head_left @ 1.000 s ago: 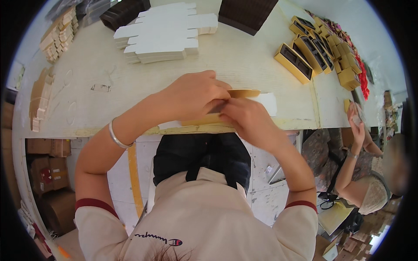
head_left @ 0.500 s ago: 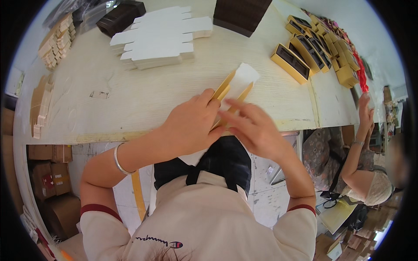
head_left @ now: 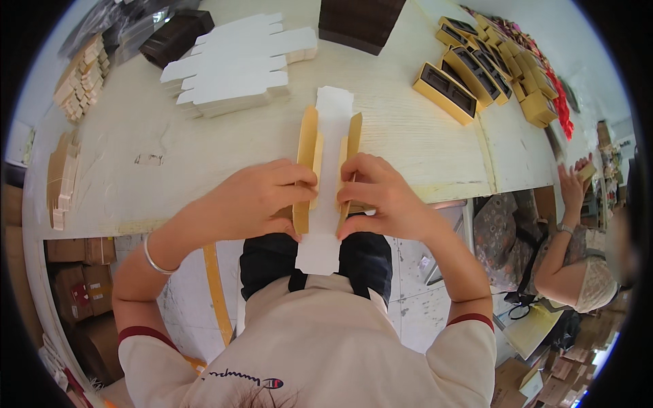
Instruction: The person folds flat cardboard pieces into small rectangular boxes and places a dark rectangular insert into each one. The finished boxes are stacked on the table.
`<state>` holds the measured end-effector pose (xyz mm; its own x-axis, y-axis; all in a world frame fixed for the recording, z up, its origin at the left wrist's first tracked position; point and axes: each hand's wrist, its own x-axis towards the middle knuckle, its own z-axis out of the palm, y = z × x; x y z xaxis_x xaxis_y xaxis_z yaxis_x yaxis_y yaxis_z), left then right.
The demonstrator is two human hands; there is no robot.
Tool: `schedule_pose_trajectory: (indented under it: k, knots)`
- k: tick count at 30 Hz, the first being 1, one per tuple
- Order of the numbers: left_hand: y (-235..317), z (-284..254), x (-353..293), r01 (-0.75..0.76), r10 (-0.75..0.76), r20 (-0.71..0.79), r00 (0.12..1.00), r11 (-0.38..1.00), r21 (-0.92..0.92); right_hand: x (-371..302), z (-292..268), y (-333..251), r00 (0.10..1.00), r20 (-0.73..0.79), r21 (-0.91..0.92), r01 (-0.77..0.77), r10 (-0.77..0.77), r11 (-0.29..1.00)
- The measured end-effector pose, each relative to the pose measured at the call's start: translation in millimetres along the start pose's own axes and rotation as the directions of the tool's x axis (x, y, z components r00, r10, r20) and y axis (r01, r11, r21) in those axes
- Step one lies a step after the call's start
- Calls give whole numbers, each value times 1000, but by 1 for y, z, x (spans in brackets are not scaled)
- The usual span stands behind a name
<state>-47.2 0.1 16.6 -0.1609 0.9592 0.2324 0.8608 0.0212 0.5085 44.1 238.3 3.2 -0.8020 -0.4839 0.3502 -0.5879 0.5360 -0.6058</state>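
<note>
From where I stand, the carton [head_left: 332, 146] lies across the near edge of the tabletop [head_left: 197, 166], its far end over the surface and its near end jutting out above the person's lap. Its middle strip is white, and gold walls stand up along both sides. The left hand [head_left: 266, 196] has its fingers closed on the left wall [head_left: 306, 139]; the fingers of the right hand [head_left: 381, 194] grasp the right wall [head_left: 354, 132] in much the same way, thumbs toward the near end.

What worries me is that overhang: with nothing visible propping the near end, a downward push there could tip the carton or bend the strip at the edge. A harder squeeze from one hand than the other might skew the walls or crease the thin card, and a loose pinch could let a wall spring flat.

The stack of white blanks [head_left: 228, 64] sits well clear, toward the far edge, left of a dark box [head_left: 360, 24]. Gold boxes [head_left: 445, 93] crowd the far right corner; elbows seem unlikely to knock those. Beyond the right edge, a co-worker's hand [head_left: 570, 187] is raised.
</note>
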Motion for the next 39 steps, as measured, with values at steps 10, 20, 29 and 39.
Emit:
schedule_pose_trajectory:
  k: [10,20,29,39]
  knots:
    - [27,41,8,218,-207,-368,907,976,-13,0,35,-15,976,-217,-102,-35,12,994]
    - [36,39,13,300,-353,-325,877,932,-203,-25,19,-33,989,-148,-143,-49,28,989]
    - [30,25,10,318,-480,-120,869,727,-608,-22,39,-11,914,-393,-118,62,-104,991]
    - [32,39,14,274,-592,-239,770,644,-714,-5,43,-26,881,-400,156,-207,253,966]
